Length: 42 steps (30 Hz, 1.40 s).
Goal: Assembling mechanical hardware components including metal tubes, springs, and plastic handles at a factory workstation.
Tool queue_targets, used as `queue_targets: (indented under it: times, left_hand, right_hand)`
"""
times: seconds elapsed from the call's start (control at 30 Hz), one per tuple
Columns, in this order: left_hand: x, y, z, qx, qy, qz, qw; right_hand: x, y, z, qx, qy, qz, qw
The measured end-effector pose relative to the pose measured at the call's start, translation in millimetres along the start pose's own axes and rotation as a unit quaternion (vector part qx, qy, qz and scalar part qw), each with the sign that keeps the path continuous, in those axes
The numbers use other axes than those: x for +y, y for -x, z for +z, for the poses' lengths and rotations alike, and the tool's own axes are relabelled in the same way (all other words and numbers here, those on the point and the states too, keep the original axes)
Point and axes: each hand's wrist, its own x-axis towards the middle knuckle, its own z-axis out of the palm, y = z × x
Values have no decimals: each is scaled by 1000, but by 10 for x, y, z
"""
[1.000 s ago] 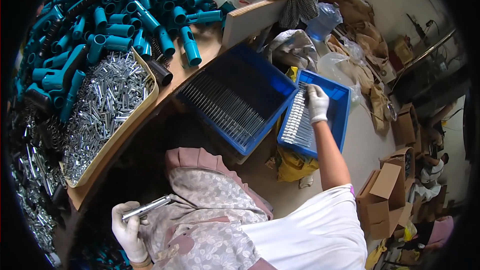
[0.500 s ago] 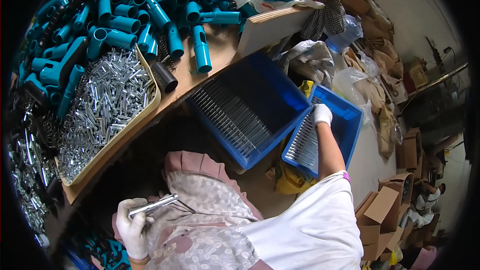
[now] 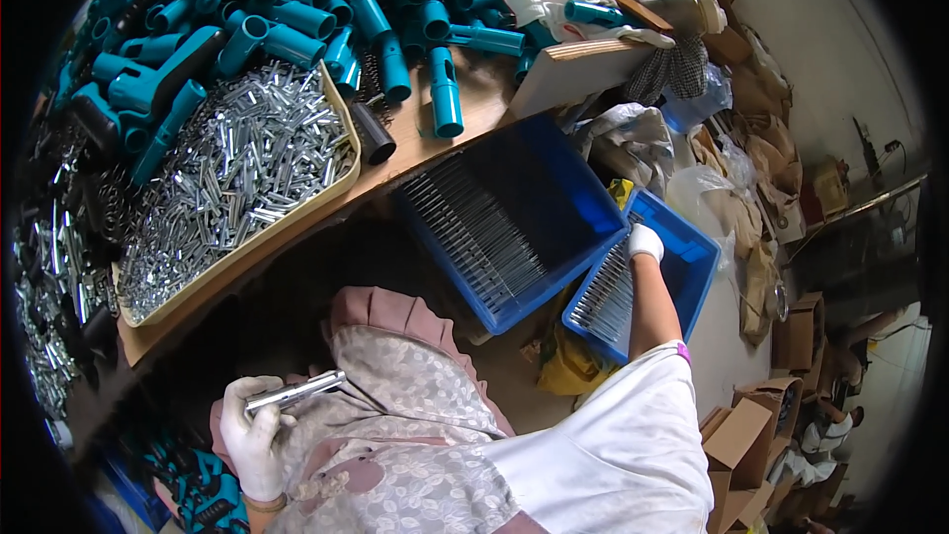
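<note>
In a white glove, my left hand is closed around a shiny silver metal tube, with a thin dark rod end beside it, above my patterned apron. My right hand, gloved too, reaches over the smaller blue bin at the right. Its fingers point down into the bin and are hidden, so I cannot see what they hold. Under them lies a row of thin metal rods, side by side. Left of it stands a larger blue bin with a longer row of similar rods.
On the workbench a cream tray brims with small metal pins, beside piled teal tubular housings. A white-faced board stands at the bench's end. Plastic bags and cardboard boxes line the right; another person is far off.
The whole view has shifted, so bench and bins sit differently in the picture. My right hand stays in the smaller bin; my left hand keeps hold of the metal tube.
</note>
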Motion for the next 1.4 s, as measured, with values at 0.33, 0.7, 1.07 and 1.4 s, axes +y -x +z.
queue_targets:
  times: [0.33,0.7,1.07,1.4]
  left_hand:
    - [-190,-95,-291,12,362,-78,929]
    - [-142,41,-310,-118,271,-120,948]
    - [80,326,-898,115,9,156,981]
    - [98,213,-1062,53,175,52,982]
  right_hand:
    - [661,338,-552,251,-535,61,804]
    - [-2441,3509,-904,-486,-814,-200,247]
    - [-3137,4431,-1260,-678,-536,-339,372]
    - [-3085,4532,-1391,-578,-528,-386,488]
